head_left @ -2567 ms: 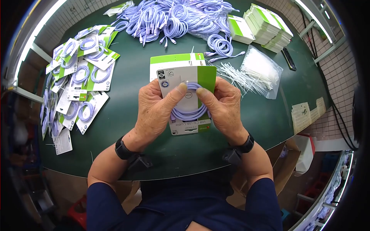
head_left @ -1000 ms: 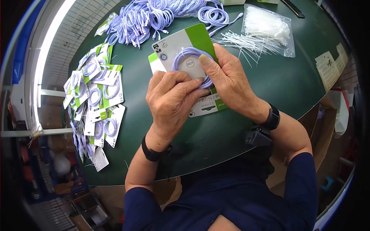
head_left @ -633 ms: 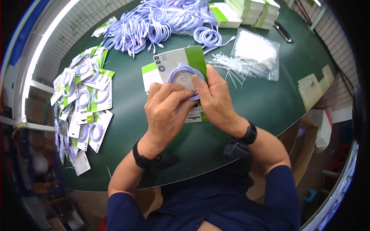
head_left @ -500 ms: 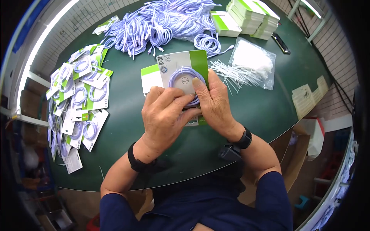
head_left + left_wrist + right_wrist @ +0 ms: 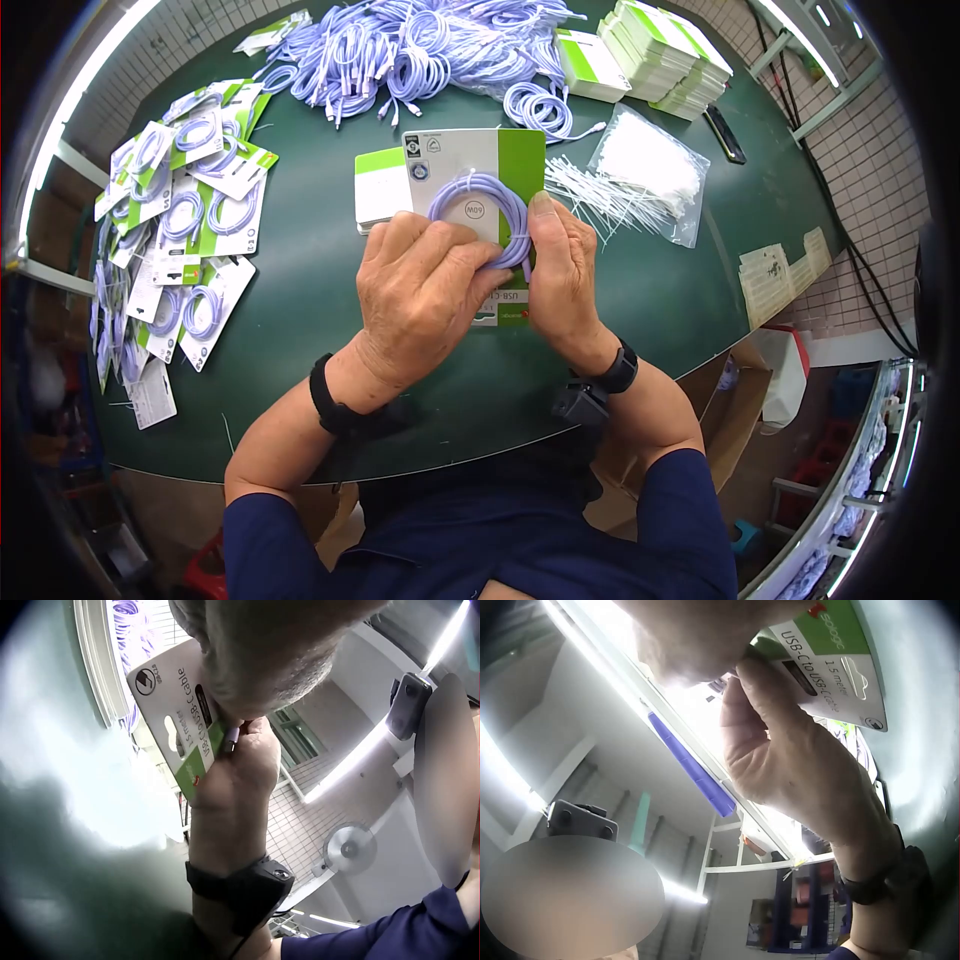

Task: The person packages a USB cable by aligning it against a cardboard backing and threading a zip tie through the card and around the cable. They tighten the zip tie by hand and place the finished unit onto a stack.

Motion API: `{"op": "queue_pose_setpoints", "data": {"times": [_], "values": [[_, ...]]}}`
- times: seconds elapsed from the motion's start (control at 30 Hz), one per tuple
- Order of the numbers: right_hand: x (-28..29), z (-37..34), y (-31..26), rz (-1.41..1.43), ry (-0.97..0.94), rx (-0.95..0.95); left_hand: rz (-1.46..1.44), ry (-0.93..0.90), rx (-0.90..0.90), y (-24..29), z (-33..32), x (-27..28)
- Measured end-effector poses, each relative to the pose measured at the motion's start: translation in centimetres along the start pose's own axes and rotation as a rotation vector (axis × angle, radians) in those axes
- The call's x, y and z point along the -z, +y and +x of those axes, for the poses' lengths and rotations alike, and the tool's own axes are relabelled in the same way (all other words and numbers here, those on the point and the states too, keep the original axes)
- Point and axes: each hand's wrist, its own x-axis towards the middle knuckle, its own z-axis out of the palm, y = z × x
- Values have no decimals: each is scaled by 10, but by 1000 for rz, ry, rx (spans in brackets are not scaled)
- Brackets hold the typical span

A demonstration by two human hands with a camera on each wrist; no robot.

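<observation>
A green and white card (image 5: pixel 480 150) is held up between both hands, a coiled lilac cable (image 5: pixel 513 205) lying against its face. The left hand (image 5: pixel 415 290) pinches the coil's lower left part, thumb and fingertips together. At the card's right edge the right hand (image 5: pixel 565 280) grips it, thumb upright beside the coil. Printed text shows on the card's lower end (image 5: pixel 169 712) in the left wrist view and on the same card (image 5: pixel 840 675) in the right wrist view. Behind the card lies a stack of cards (image 5: pixel 380 190).
Carded cables (image 5: pixel 185 215) are heaped at the left. Loose lilac cables (image 5: pixel 400 55) cover the back. Card stacks (image 5: pixel 665 55), a black cutter (image 5: pixel 724 135), white ties (image 5: pixel 610 200) and a plastic bag of ties (image 5: pixel 650 165) are at the right. Papers (image 5: pixel 775 268) lie on the table's right edge.
The left hand has shifted from the coil's top to its lower left. The right thumb has moved off the coil toward the card's right edge. The head view has swung.
</observation>
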Motion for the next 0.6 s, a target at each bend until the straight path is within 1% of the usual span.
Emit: {"op": "queue_pose_setpoints", "data": {"times": [0.13,0.3,0.4,0.43,0.53,0.6], "values": [[-5,0,5,19,75,49,-40,20,62,0,-2,-5],[-7,1,12,-16,74,43,-54,50,79,-2,-6,-12],[-9,7,17,85,124,-19,-74,87,45,-7,2,-10],[-6,9,18,88,123,-14,-104,85,32,-10,6,-9],[2,15,13,229,90,-120,-159,73,7,-11,11,-2],[-1,15,17,215,106,-91,-147,19,23,-10,10,3]]}}
